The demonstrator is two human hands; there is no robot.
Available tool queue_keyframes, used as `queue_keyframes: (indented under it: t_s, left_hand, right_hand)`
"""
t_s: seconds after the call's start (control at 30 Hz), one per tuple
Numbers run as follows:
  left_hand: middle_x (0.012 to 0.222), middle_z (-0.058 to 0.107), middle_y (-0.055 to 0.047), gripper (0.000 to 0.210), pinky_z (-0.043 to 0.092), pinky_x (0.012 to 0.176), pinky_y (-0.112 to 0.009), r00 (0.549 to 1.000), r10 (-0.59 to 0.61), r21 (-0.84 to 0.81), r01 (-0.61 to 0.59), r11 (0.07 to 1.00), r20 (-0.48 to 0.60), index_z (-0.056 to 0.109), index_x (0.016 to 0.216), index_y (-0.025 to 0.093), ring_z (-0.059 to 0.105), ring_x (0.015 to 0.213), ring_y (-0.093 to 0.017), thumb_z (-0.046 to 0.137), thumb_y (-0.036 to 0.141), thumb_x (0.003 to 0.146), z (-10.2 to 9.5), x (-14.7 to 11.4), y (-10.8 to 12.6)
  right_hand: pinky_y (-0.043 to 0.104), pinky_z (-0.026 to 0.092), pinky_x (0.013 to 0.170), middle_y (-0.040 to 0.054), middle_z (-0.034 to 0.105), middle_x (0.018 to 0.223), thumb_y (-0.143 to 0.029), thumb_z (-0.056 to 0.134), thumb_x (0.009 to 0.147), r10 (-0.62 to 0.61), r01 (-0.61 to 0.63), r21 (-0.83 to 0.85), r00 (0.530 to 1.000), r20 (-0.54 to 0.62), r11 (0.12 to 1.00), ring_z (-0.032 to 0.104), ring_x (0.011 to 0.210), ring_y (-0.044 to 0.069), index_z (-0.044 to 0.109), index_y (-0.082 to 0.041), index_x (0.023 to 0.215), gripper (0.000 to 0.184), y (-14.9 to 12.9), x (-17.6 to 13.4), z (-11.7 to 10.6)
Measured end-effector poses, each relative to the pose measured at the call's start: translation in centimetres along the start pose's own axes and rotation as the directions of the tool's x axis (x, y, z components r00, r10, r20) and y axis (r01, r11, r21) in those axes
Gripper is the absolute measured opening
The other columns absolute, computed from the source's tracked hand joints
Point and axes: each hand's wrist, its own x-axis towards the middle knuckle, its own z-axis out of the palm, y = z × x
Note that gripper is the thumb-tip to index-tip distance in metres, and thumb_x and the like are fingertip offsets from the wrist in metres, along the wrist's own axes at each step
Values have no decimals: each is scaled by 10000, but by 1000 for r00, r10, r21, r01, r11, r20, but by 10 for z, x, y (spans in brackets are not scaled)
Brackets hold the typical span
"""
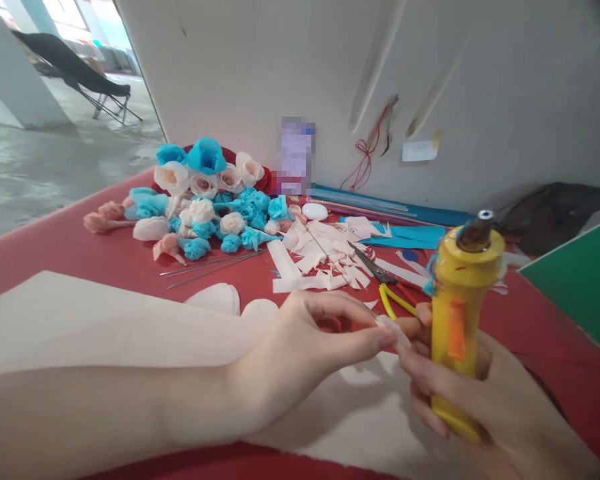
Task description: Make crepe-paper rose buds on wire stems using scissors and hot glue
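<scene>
White material, a small, narrow piece (387, 322) that looks rolled, sits where my fingertips meet, at about four o'clock from the middle of my view. My left hand (300, 353) has thumb and forefinger pinched together on it. My right hand (500, 390) grips a yellow glue gun (443, 327), held nearly upright with the nozzle up and the orange trigger facing me, while its fingertips reach the same piece from three o'clock; how firmly they press, I cannot tell.

Reading the clock from that piece, dark-bladed scissors (380, 272) with yellow and red handles lie just off at twelve. Between twelve and one are blue strips (415, 235). At eleven, white scraps (325, 247) lie in a loose heap, with a white oval object (315, 212) behind them. Blue, white, pink and peach flowers (200, 210) crowd together at ten, thin wires (215, 263) in front of them. Rounded white cutouts (213, 298) overlap at nine. A large off-white sheet (100, 320) spreads beneath my left forearm on the red tabletop (530, 327). A green board (580, 280) stands between two and three; far off at ten is a dark chair (80, 67).
</scene>
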Motion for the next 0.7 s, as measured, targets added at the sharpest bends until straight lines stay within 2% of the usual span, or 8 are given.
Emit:
queue_keyframes:
  t_s: [0.43, 0.53, 0.7]
  left_hand:
    - [686, 590, 32, 100, 418, 609, -110, 999, 37, -17, -37, 999, 11, 649, 603, 143, 514, 650, -46, 658, 193, 689, 3, -2, -1]
    - [701, 589, 34, 102, 419, 618, -110, 1000, 16, -54, -15, 998, 19, 654, 609, 148, 520, 665, -45, 655, 202, 695, 2, -2, -1]
    - [722, 572, 37, 112, 408, 616, -115, 998, -32, -88, 36, 995, 46, 650, 620, 149, 506, 674, -44, 659, 230, 696, 0, -4, 0]
  right_hand:
    - [189, 305, 337, -40, 414, 505, -446, 732, 528, -13, 13, 12, 1000, 12, 1000, 388, 390, 77, 574, -175, 778, 401, 2, 2, -1]
    - [188, 310, 336, -38, 423, 516, -437, 730, 541, -5, 4, 24, 1000, 22, 1000, 387, 386, 73, 573, -173, 788, 394, 3, 0, -2]
    - [171, 319, 338, -43, 449, 552, -408, 728, 603, 73, -82, 58, 987, 147, 995, 391, 366, 55, 537, -187, 797, 351, 3, -4, -4]
